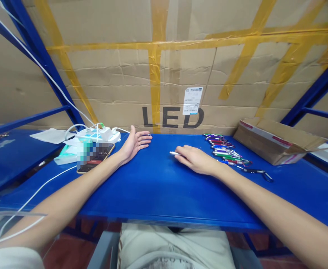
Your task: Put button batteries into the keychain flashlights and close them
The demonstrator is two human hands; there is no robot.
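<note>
My left hand [134, 144] rests on its edge on the blue table [158, 186], fingers stretched and slightly apart, holding nothing. A tiny dark item [149, 134] shows by its fingertips, too small to name. Over the middle of the table, my right hand [193, 158] is closed around a slim silver pen-like thing [173, 153]; only its tip sticks out to the left. Beyond the right wrist lies a column of several small metal keychain flashlights [222, 149] in green, purple, red and blue, with carabiner clips. A black one [250, 170] lies nearest me.
An open cardboard box [275, 144] stands at the right. On the left are a phone [96, 158], a white power strip [102, 134] with cables, and a crumpled green-white packet [65, 157]. Large taped cardboard [119, 82] walls off the back between blue frame posts [37, 52].
</note>
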